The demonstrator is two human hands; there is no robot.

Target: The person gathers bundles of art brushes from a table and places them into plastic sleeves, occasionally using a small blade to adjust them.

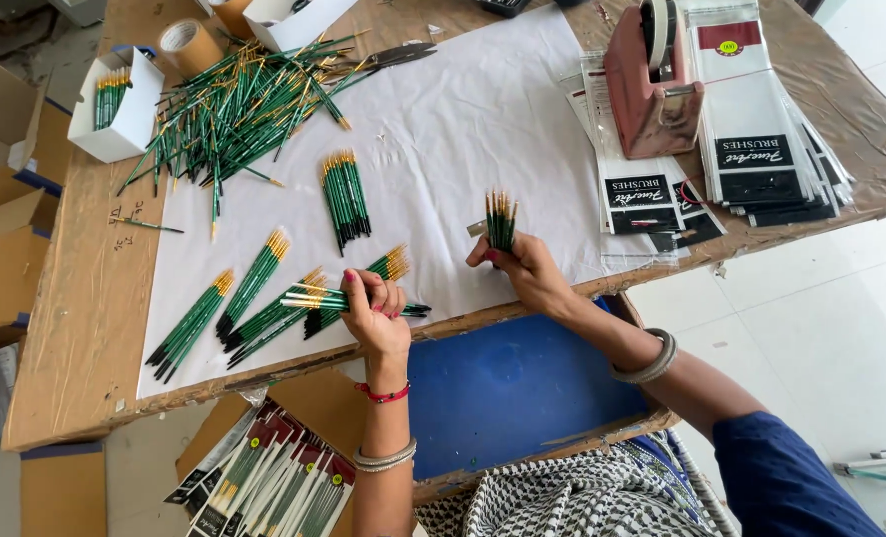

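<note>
From the head camera, the right hand (525,267) is closed around a small upright bundle of brushes (501,219), green handles gripped low, bristle tips fanned above the fingers. The left hand (371,308) is closed on a second bunch of brushes (316,298) lying sideways, tips pointing away to its left, handle ends sticking out past the palm on the other side.

Just left of the left hand several sorted bundles (254,278) lie on the white paper (443,129). Another bundle (346,199) sits beyond and between the hands. Farther beyond the left hand is a big loose pile of brushes (234,104). Beyond the right hand stands a pink tape dispenser (652,85), with stacked printed sleeves (761,129) beside it.

The brushes look light, thin and stiff, with smooth handles likely to slide against each other. A snug grip round the middle of the handles seems best, keeping off the soft bristles.
</note>
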